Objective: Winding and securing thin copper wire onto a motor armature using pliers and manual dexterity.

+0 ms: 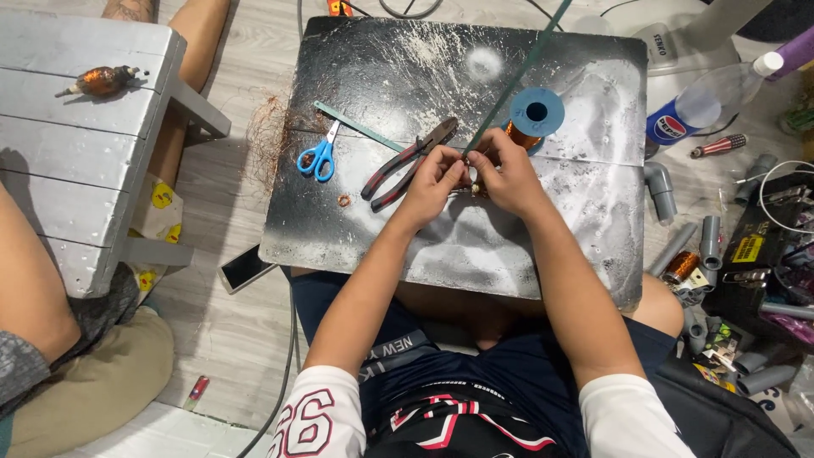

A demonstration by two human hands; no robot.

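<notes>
My left hand (437, 174) and my right hand (502, 170) meet over a black, paint-spattered board (381, 76) on my lap. Between their fingertips they pinch a small part (471, 180) and the lower end of a long thin green strip (519, 75) that runs up and away to the top of the view. Right behind my right hand stands a blue spool of copper wire (534, 114). Red-and-black pliers (407, 161) lie just left of my left hand.
Blue-handled scissors (317, 158), a second green strip (356, 125) and a small copper ring (343, 200) lie on the board's left. Tangled copper wire (270, 140) hangs off its left edge. Another person's leg (30, 288) and a grey bench (76, 144) are at left; grey pipe fittings (661, 191) and a plastic bottle (704, 106) at right.
</notes>
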